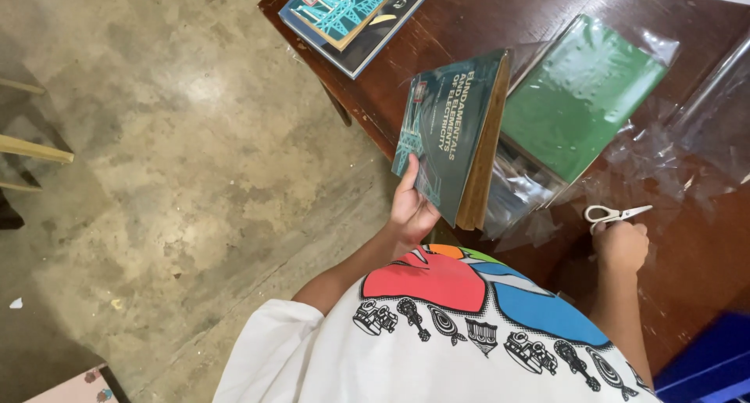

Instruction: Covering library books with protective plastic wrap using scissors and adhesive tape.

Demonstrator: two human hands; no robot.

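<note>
My left hand (410, 209) grips a teal hardcover book (447, 133) by its lower cover edge and holds it tilted, spine up, over the near edge of the dark wooden table (500, 12). My right hand (621, 247) rests on the table with its fingers closed around the handles of white scissors (617, 213), whose blades point right. Just beyond the book lies a green sheet in a clear plastic sleeve (582, 90), with crumpled clear plastic (519, 196) beneath and beside it.
A stack of two similar teal books (355, 16) sits at the table's far left corner. More clear plastic film (707, 129) spreads over the right side. A blue object (707, 364) is at the lower right. Bare concrete floor (156, 176) lies left of the table.
</note>
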